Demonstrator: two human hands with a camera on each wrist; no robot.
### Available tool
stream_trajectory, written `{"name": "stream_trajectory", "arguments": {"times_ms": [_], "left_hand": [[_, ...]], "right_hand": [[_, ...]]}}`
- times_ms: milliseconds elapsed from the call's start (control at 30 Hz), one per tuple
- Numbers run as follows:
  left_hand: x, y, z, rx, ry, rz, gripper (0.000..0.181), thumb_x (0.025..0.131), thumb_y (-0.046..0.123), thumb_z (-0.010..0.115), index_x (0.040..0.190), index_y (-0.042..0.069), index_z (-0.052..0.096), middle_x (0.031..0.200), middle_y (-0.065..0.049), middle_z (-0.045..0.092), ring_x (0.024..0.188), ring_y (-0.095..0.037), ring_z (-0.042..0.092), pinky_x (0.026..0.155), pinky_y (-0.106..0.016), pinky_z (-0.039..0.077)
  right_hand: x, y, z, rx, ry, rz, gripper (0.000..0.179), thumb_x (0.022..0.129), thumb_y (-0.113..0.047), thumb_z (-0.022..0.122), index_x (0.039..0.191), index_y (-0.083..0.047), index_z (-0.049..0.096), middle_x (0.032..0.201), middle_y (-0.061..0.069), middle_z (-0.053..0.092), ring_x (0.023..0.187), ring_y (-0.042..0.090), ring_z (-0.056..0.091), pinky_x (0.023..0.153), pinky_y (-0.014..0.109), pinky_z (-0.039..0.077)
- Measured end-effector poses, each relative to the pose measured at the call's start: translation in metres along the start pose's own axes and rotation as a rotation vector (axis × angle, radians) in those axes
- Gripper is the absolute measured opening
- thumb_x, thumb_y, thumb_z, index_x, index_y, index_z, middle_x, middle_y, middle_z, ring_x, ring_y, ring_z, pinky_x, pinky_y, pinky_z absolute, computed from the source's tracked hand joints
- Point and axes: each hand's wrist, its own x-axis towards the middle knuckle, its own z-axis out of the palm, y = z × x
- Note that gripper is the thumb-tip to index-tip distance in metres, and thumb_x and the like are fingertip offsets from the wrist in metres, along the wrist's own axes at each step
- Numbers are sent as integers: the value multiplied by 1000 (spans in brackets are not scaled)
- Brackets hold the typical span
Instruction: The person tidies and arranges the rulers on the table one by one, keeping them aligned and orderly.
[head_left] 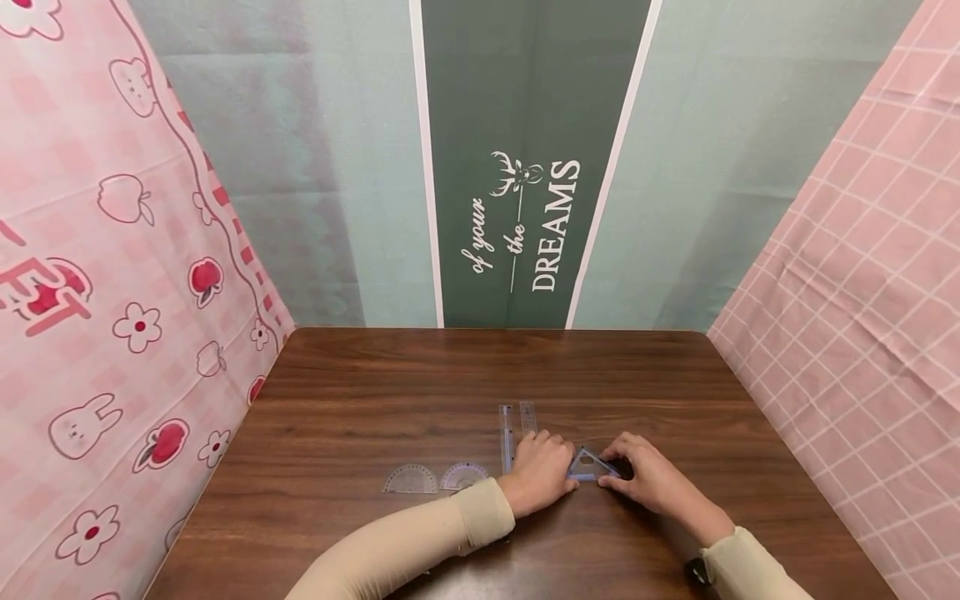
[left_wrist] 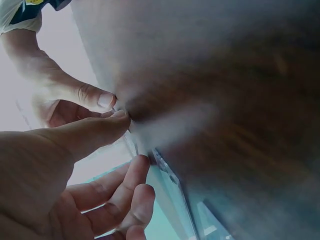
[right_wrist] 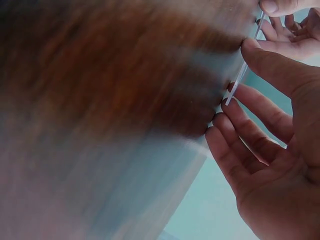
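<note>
A clear triangular set square [head_left: 583, 477] with bluish edges lies on the table between both hands, its apex toward the far side. My left hand [head_left: 542, 468] pinches its left corner between thumb and fingers. From the right, my right hand [head_left: 658, 482] grips the opposite corner, thumb on the near edge and fingertips on the far one. Edge-on in the right wrist view, the set square [right_wrist: 236, 90] shows as a thin strip by the right thumb and fingers. Two clear rulers, a left one [head_left: 506, 429] and a right one [head_left: 528, 415], lie partly hidden behind my left hand.
Two clear protractors, one plain [head_left: 410, 480] and one purplish [head_left: 462, 477], lie left of the rulers, near my left sleeve [head_left: 420, 537]. The brown wooden table [head_left: 360, 375] ends at a green curtain [head_left: 517, 100] at the back, with pink cloths on both sides.
</note>
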Motion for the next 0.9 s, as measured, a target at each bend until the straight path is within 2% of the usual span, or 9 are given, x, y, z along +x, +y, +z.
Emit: {"name": "stream_trajectory", "arguments": {"times_ms": [233,567,733,900], "left_hand": [[0,-1,1,-5,4,4,37,87,57,86,103,25,77,99,9,73,93,-11,65,82,-29,47],[2,-4,3,-14,-15,-6,36,89,58,84,102,25,77,103,8,74,95,-13,67,84,-31,49],[2,-8,4,-49,-1,-13,35,93,57,80,108,26,77,103,8,73,95,-12,67,85,-31,50],[-1,-22,-1,-142,40,-16,34,100,51,73,120,23,78,106,8,74,98,-13,67,83,-29,50]], "right_hand": [[0,-2,-2,-23,-25,34,29,80,-18,97,98,-13,75,98,-10,63,91,11,61,81,36,54],[4,-2,2,-57,-15,14,32,78,-19,98,99,-11,75,98,-8,65,92,11,62,82,37,55],[6,-4,-2,-21,-73,69,34,84,-25,95,105,-9,74,100,-6,66,94,14,63,84,39,56],[11,-5,-10,34,-102,149,36,92,-30,89,114,-6,74,105,-1,70,97,19,68,84,40,59]]}}
